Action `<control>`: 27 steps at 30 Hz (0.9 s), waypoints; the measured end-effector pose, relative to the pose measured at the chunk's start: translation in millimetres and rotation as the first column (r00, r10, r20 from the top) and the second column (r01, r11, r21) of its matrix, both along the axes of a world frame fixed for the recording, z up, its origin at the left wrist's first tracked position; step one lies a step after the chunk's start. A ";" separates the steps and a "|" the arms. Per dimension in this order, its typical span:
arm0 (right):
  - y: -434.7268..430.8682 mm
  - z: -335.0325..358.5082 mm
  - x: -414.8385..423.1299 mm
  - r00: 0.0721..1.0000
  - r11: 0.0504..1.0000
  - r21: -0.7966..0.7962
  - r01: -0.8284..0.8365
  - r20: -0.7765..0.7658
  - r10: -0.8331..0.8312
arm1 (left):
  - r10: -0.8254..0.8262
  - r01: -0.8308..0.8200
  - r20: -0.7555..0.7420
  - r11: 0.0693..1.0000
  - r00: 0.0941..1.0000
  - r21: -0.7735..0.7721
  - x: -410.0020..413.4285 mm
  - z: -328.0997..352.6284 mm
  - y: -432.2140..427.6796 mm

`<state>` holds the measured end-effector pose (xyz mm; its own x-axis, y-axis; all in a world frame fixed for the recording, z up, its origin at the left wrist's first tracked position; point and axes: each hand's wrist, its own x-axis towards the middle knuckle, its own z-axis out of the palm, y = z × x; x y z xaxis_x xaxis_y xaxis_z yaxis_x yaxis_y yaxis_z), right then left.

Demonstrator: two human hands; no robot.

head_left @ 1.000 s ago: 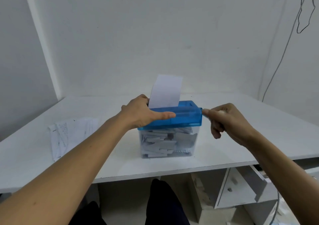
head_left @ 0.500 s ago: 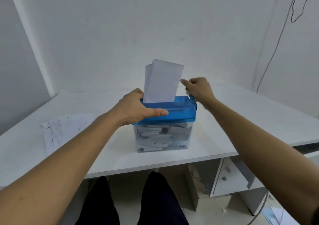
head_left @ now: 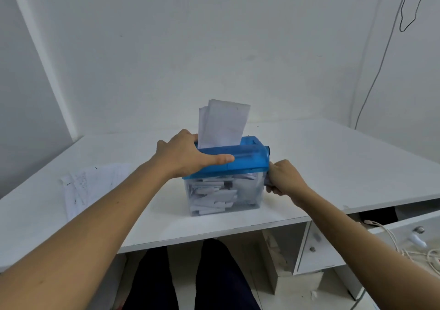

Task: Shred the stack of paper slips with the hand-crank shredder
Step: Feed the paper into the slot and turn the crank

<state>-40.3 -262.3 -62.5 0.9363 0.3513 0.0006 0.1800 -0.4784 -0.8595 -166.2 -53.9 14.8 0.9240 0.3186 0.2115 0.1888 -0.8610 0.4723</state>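
A small hand-crank shredder (head_left: 250, 157) with a blue top and a clear bin (head_left: 247, 197) full of paper strips stands on the white desk (head_left: 345, 167). White paper slips (head_left: 222, 124) stick upright out of its slot. My left hand (head_left: 188, 155) lies over the left end of the blue top, thumb stretched along the front edge. My right hand (head_left: 284, 178) is at the shredder's right side, low beside the bin, fingers curled round the crank handle, which is mostly hidden by the hand.
A sheet of printed paper (head_left: 92, 186) lies on the desk at the left. Under the desk at the right are a cabinet door (head_left: 316, 250) and an open drawer with cables (head_left: 404, 245). My legs are below the desk edge. A wire hangs on the right wall.
My right hand went from the shredder's right end up to the back by the slips, then down to the low right side. The left hand kept its place on the top.
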 end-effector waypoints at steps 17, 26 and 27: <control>-29.8 80.4 -10.8 0.950 0.835 0.460 -0.302 0.213 0.227 | -0.071 0.060 -0.109 0.993 0.992 -0.104 6.1 1.2 -1.0; 7.6 43.1 41.2 0.985 0.980 0.198 -0.027 0.170 -0.007 | -0.072 0.072 -0.004 0.994 0.997 -0.087 4.8 -5.9 -5.1; 8.4 35.8 41.8 0.985 0.978 0.210 -0.021 0.173 -0.016 | -0.071 0.071 0.007 0.994 0.997 -0.077 4.3 -5.8 -5.7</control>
